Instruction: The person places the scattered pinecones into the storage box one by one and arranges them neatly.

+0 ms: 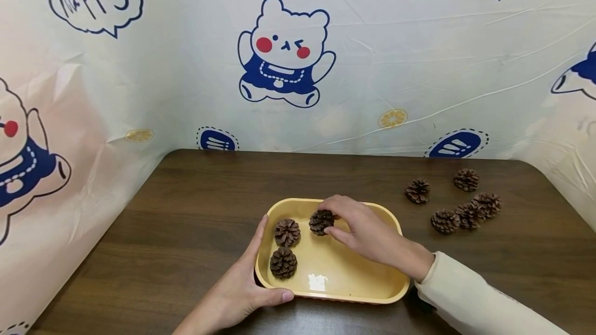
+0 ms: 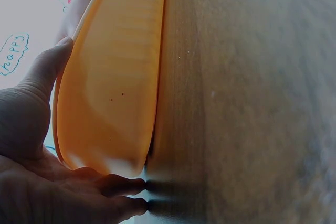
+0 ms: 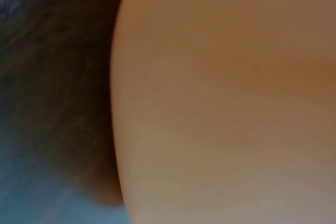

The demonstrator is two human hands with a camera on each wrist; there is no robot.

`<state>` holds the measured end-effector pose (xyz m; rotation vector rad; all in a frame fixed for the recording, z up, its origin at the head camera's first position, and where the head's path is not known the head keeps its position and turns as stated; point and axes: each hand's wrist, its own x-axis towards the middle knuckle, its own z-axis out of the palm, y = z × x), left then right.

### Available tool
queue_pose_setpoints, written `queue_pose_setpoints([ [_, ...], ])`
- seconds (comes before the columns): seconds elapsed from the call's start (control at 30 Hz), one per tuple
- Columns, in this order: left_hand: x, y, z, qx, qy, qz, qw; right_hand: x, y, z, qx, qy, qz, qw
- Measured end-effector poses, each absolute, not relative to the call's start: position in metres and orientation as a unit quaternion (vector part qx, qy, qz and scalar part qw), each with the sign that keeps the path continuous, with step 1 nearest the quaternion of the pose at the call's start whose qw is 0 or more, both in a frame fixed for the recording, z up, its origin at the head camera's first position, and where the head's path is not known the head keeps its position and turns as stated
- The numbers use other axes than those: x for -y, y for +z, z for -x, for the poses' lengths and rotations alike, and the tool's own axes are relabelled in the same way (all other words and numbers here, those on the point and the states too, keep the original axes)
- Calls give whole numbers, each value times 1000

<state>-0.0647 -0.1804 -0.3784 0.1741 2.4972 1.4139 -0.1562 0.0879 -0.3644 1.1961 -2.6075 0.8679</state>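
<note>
My right hand [image 1: 365, 229] reaches over the yellow tray [image 1: 354, 296] and holds a pine cone [image 1: 321, 222] between thumb and fingers. Two more pine cones lie inside along the tray's left end, one dark cone [image 1: 283, 262] nearer me and one reddish-brown cone [image 1: 287, 232] behind it. My left hand [image 1: 239, 283] grips the tray's near left corner, thumb at the front rim and fingers along the left side. In the left wrist view, that thumb [image 2: 55, 59] lies at the rim of the orange-looking tray [image 2: 113, 77]. The tray's blurred wall [image 3: 226, 103] fills most of the right wrist view.
On the dark wooden table [image 1: 195, 195], right of the tray, lie several pine cones: a single cone [image 1: 418, 191], another at the back [image 1: 466, 180] and a touching row [image 1: 469, 215]. A printed curtain [image 1: 372, 66] hangs behind the table and down its sides.
</note>
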Motion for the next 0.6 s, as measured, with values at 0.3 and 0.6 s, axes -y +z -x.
queue_pose_setpoints([
  [0.3,180,-378,65,-859,491,-63,134,-83,-367,160,871,275,-405,35],
  [0.6,180,-378,65,-857,494,-63,132,-81,-372,163,872,263,-413,18],
])
